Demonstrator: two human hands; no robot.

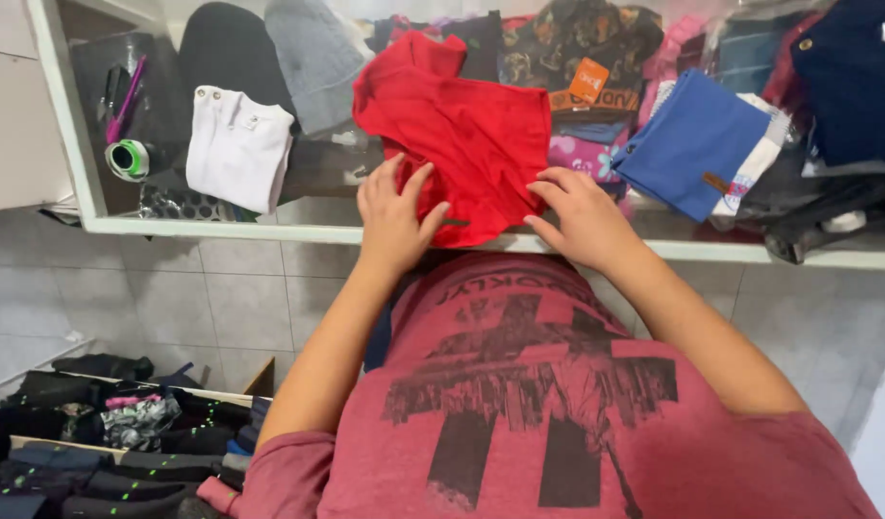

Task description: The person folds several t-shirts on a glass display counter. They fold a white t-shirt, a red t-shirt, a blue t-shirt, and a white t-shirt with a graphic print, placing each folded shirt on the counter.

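Carefully, the left hand [392, 216] lies flat, fingers spread, pinning the red garment [461, 135] on the glass desk [221, 229]; the right hand [582, 216], half curled, presses its near edge. Smoothing from the centre outward would keep the soft, wrinkled knit square. Beyond the right hand lies a folded blue cloth [697, 139]
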